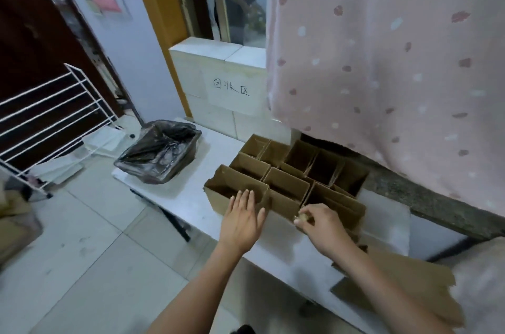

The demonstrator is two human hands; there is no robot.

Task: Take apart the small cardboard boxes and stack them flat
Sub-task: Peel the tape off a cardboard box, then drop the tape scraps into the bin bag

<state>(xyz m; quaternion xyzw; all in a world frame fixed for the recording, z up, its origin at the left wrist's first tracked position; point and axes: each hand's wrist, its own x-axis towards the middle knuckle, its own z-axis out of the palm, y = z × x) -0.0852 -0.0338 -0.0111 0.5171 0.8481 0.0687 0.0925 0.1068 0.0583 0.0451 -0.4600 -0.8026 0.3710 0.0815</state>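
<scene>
Several small open cardboard boxes (297, 169) stand packed together on a white table (191, 197). My left hand (243, 217) lies flat with straight fingers against the front wall of the nearest left box (226, 188). My right hand (319, 224) pinches a small bit of tape or cardboard at the front corner of the nearest right box (338, 202). Flattened cardboard (404, 279) lies at the table's near right, partly under my right forearm.
A bin lined with a black bag (161, 150) sits at the table's left end. A white wire rack (54, 120) stands on the tiled floor to the left. A pink curtain (382, 60) hangs over the table's right side. A tiled ledge (218, 82) rises behind.
</scene>
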